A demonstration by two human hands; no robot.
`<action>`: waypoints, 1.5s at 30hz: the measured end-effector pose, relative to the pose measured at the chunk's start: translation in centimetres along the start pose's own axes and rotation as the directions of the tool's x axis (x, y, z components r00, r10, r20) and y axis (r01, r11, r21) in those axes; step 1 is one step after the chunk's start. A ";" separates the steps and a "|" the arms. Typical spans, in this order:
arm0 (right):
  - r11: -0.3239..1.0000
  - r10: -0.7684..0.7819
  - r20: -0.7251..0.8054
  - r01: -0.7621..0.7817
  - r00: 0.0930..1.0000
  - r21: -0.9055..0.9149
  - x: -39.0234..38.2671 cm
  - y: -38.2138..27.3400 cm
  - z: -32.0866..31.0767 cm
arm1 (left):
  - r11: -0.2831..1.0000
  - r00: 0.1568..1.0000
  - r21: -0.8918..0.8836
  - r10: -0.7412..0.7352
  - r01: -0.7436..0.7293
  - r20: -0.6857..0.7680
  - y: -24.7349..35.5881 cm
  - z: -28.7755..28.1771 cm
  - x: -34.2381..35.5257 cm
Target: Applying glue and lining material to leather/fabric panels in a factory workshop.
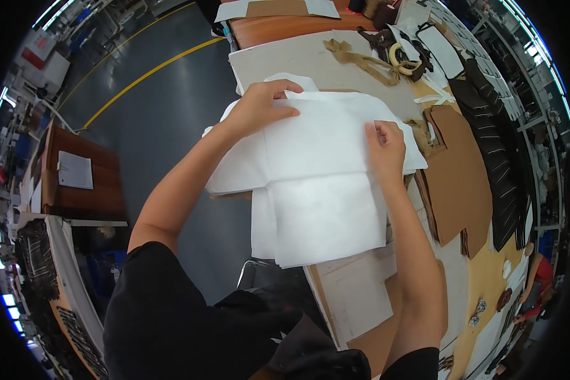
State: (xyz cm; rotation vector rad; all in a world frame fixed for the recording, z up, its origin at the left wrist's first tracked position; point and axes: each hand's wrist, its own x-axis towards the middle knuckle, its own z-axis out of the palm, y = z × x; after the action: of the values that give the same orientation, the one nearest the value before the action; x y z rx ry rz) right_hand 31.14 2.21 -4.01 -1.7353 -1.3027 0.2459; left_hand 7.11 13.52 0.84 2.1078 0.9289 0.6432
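White, paper-like sheets (316, 202) with creases lie layered over the work surface, the lower part hanging toward me. My left hand (263, 109) is at their far edge, fingers curved over the edge and thumb on top, gripping them. Farther right, my right hand (384, 147) has its fingers curled closed on the sheets' right part. Brown card pieces (456, 171) lie just right of the sheets.
The pale worktable (275, 54) holds tan fabric strips (373, 66), a cream ring (396, 57) and dark striped pieces (491, 158). A wooden cabinet (85, 196) with a clipboard (75, 170) stands left, beyond floor. A person in red (541, 272) is at far right.
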 end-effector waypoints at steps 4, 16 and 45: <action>0.999 -0.049 -0.043 0.048 0.998 -0.025 -0.7 -0.2 -0.5 | 0.959 0.984 0.246 0.164 -0.141 -0.074 0.3 1.0 -1.1; 0.971 -0.165 0.029 0.167 0.986 -0.171 -5.7 2.1 -6.6 | 0.874 0.919 0.341 0.388 -0.345 -0.065 2.9 3.9 -10.3; 0.859 -0.292 0.000 0.263 0.956 -0.439 -3.8 4.1 -8.9 | 0.851 0.889 0.515 0.157 0.099 -0.430 -0.2 -1.2 -16.5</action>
State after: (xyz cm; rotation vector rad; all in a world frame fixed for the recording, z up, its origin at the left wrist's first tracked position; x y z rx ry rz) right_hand 37.87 -5.84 -3.49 -1.8654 -1.6271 -0.2931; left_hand -3.94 1.31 -0.98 2.5029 1.4761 1.0288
